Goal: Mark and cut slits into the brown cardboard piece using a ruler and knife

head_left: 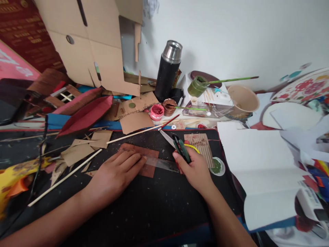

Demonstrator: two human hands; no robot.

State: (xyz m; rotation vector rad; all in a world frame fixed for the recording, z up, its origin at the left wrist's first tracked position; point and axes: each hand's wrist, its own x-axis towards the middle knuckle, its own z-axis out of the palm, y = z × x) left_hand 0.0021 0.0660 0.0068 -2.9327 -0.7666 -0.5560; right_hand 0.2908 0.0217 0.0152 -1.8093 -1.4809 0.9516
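Note:
My left hand (117,175) lies flat, fingers together, pressing on a reddish-brown painted piece of cardboard (150,172) and the left end of a clear ruler (164,164). The ruler crosses the brown piece and runs right, towards my other hand. My right hand (196,168) is closed around scissors (183,147) with dark green and black handles. Their pointed metal blade slants up and to the left, above the mat. A yellow curved part shows beside the handles. Beneath my right fingers a bit of red shows, too hidden to name.
Cardboard scraps (77,152) and a long wooden stick (66,176) lie left on the black mat (154,212). Behind stand a black thermos (167,73), paint jars (156,112) and a paper bowl (243,99). Corrugated cardboard (199,142), a green paint lid (218,166) and white paper (259,171) are right.

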